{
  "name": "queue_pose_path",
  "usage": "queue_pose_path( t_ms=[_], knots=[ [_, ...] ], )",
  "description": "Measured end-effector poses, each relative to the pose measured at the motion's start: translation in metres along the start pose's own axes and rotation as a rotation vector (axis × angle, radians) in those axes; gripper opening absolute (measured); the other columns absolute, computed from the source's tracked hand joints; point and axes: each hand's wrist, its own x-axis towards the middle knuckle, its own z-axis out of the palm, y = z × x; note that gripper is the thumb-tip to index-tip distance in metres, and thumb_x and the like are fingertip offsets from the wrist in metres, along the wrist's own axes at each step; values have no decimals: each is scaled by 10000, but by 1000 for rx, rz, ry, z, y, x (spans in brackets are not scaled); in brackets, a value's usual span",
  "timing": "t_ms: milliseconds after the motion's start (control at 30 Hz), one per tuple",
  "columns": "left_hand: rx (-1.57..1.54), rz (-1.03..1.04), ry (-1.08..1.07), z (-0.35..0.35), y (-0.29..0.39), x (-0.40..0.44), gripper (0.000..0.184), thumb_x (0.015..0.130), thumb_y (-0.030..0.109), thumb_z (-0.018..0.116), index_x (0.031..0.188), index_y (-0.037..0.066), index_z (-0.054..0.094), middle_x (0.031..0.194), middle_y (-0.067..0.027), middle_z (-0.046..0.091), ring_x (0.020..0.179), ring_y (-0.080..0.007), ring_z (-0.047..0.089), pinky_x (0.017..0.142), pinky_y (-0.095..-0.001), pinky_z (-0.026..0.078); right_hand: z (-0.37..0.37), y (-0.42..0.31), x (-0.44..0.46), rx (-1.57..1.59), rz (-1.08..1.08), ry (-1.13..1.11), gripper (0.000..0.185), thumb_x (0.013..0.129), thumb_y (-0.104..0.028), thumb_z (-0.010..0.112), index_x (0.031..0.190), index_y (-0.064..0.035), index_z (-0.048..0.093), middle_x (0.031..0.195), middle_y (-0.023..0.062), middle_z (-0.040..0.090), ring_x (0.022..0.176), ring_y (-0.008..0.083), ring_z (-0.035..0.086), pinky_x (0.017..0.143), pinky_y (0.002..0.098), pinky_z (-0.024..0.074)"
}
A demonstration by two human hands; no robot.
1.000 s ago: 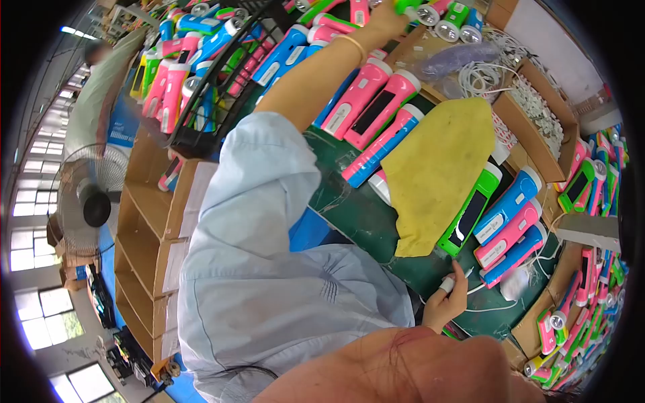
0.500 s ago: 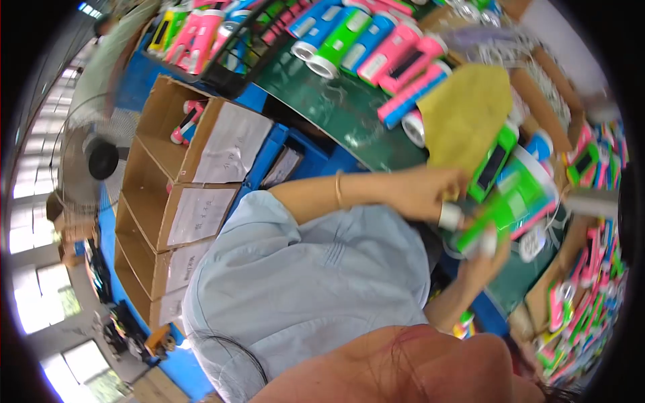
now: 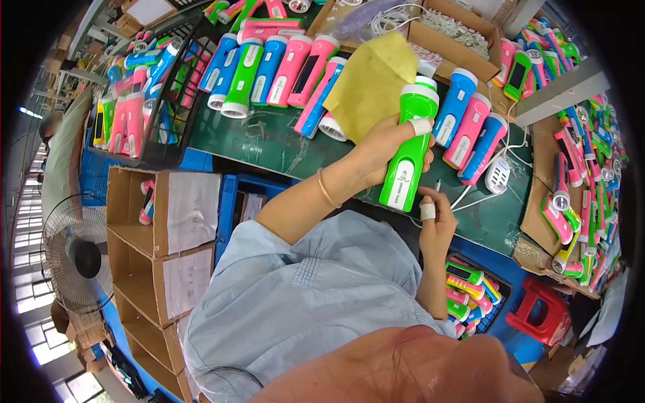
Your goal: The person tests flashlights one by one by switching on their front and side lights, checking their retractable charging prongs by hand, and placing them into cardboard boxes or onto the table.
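Observation:
A green flashlight (image 3: pixel 407 161) with a white head is held upright in my left hand (image 3: pixel 390 144), its labelled side facing me. My right hand (image 3: pixel 437 225) sits just below it, fingers pinched on the thin tip of a white cable (image 3: pixel 462 196). White tape wraps a digit of each hand. Left of the held flashlight lies a yellow cloth (image 3: pixel 369 84). To its right, blue (image 3: pixel 455 107), pink (image 3: pixel 468 131) and blue-and-pink (image 3: pixel 485 151) flashlights lie side by side. A white multi-port block (image 3: pixel 498 174) rests beside them.
A row of flashlights (image 3: pixel 274 70) lies on the green table (image 3: pixel 262 149). Around it are a black basket (image 3: pixel 176 107), an open box of small white parts (image 3: pixel 443 47), cardboard compartments (image 3: pixel 161 235), a fan (image 3: pixel 84 258), a red stool (image 3: pixel 541 311) and a lower crate of flashlights (image 3: pixel 504 299).
My left hand has come back from the far side of the table with a green flashlight, now close to my right hand. The view has shifted, showing the lower crate and red stool.

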Motion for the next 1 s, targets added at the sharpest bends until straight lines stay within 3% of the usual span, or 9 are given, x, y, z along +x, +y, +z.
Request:
queue_pose_path(
  t_ms=[267, 367, 433, 500, 533, 633, 733, 867, 1000],
  knots=[
    [105, -64, 152, -9, -1, 24, 285, 873, 205, 508, 1086, 18, 471, 861, -116, 577, 644, -211, 583, 609, -376, 516, -1, -11, -1, 258, 139, 1, 288, 884, -43, 469, 1171, -24, 488, 667, -26, 459, 553, 35, 371, 487, 179, 280],
    [592, 279, 151, -7, 10, 32, 290, 884, 216, 473, 1094, 15, 466, 855, -116, 574, 716, -215, 589, 640, -379, 519, -17, -19, 10, 513, 351, -86, 279, 920, -163, 493, 1159, -19, 498, 700, 9, 526, 544, 47, 416, 458, 175, 303],
    [828, 224, 29, -18, 32, 35, 394, 891, 338, 497, 1132, 29, 453, 867, -110, 562, 799, -227, 572, 703, -402, 498, -27, -13, 18, 592, 279, -100, 277, 911, -179, 527, 1126, -4, 525, 752, 39, 559, 582, 63, 437, 487, 180, 320],
    [1205, 244, 114, -2, 62, 28, 316, 813, 195, 615, 1054, 10, 531, 915, -65, 558, 784, -155, 559, 645, -310, 477, -28, -1, 27, 605, 157, -53, 258, 905, -161, 537, 1086, 21, 555, 793, 55, 561, 643, 78, 453, 528, 190, 338],
    [1407, 701, 501, 12, 61, 27, 657, 726, 243, 716, 1136, -109, 344, 1005, -296, 551, 941, -405, 565, 766, -428, 467, -33, -1, 30, 623, 184, -107, 242, 891, -139, 557, 1059, 34, 578, 865, 80, 577, 693, 90, 460, 568, 197, 350],
    [1553, 823, 626, -19, 52, 55, 730, 675, 238, 752, 1122, -98, 284, 1030, -329, 503, 957, -453, 522, 827, -456, 435, -21, -6, 37, 581, 186, -32, 209, 876, -94, 566, 1035, 38, 600, 819, 56, 557, 674, 86, 456, 576, 203, 352],
    [1500, 813, 747, -29, 44, 63, 590, 754, 209, 693, 1144, -71, 350, 1035, -259, 540, 933, -383, 554, 823, -421, 454, -14, -3, 41, 493, 199, -17, 193, 870, -87, 571, 1017, 33, 608, 777, 41, 554, 672, 86, 467, 586, 202, 357],
    [28, -103, -238, -43, 57, 36, 252, 916, 160, 490, 1140, 49, 519, 997, -62, 590, 884, -182, 576, 814, -308, 479, -11, -17, 59, 401, 91, 10, 136, 849, -89, 598, 930, 18, 618, 769, 33, 591, 652, 83, 477, 584, 211, 354],
    [-67, -29, -152, -32, 27, 15, 311, 914, 276, 509, 1125, 48, 510, 968, -64, 590, 854, -179, 583, 755, -316, 502, 8, -48, 67, -307, -563, 18, 105, 792, -80, 620, 867, -8, 610, 739, 54, 551, 653, 164, 503, 582, 277, 387]
  ],
)
